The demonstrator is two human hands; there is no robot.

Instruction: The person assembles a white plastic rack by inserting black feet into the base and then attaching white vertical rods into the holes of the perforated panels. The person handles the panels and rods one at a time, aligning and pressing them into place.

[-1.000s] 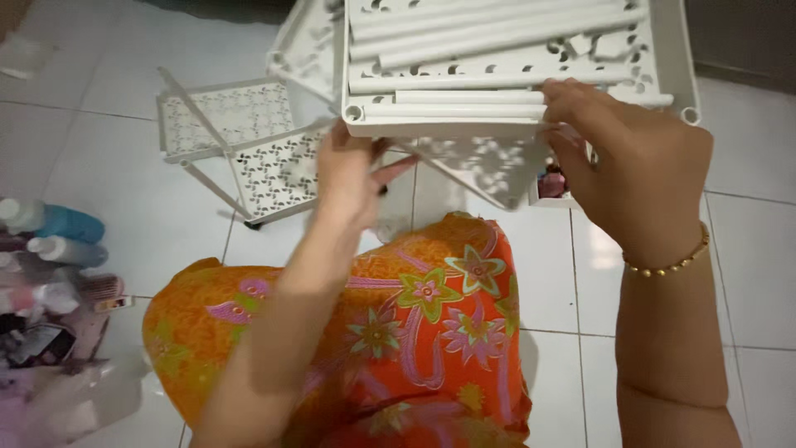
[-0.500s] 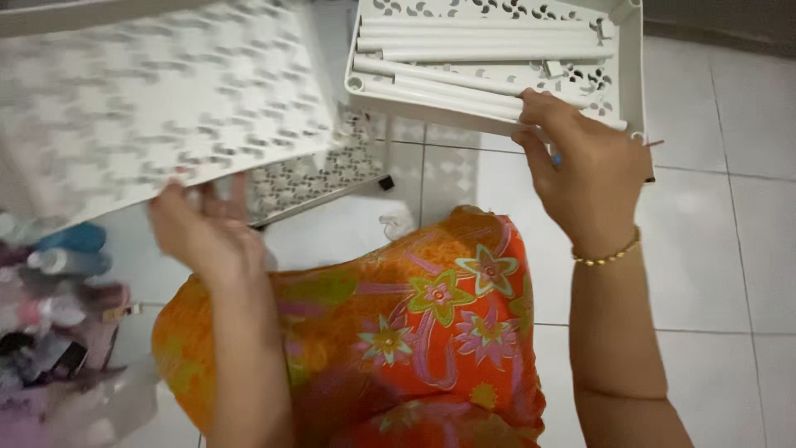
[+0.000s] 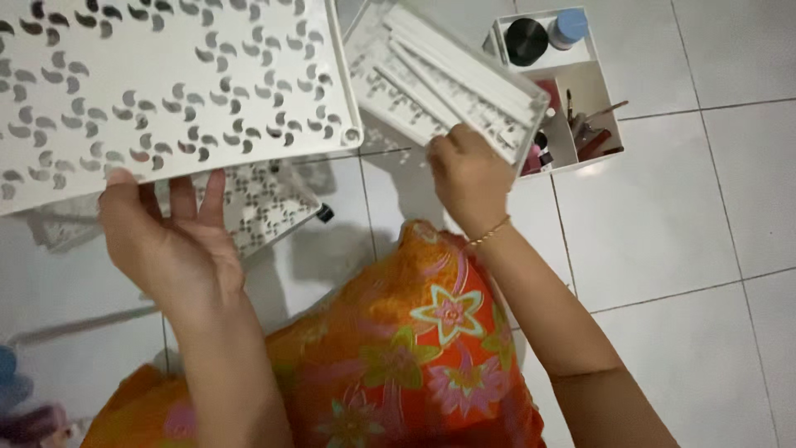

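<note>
A large white perforated shelf panel (image 3: 166,83) fills the upper left of the view, held flat and raised above the floor, its pattern of small curved cut-outs facing the camera. The left hand (image 3: 170,241) supports it from below at its near edge, palm up and fingers spread, their tips hidden behind the panel. To the right, a second white tray (image 3: 398,87) of the same pierced plastic is tilted and carries a bundle of white tubes (image 3: 464,70) lying side by side. The right hand (image 3: 468,170), a thin gold bracelet (image 3: 489,232) at the wrist, closes its fingers over this tray's lower edge. Just beyond the tray a white compartmented organiser (image 3: 593,95) stands on the tiled floor (image 3: 680,232), holding jars and small cosmetic items. Another perforated panel (image 3: 265,207) lies on the floor beneath the raised one, beside an orange floral cloth (image 3: 414,348) over the person's lap.
</note>
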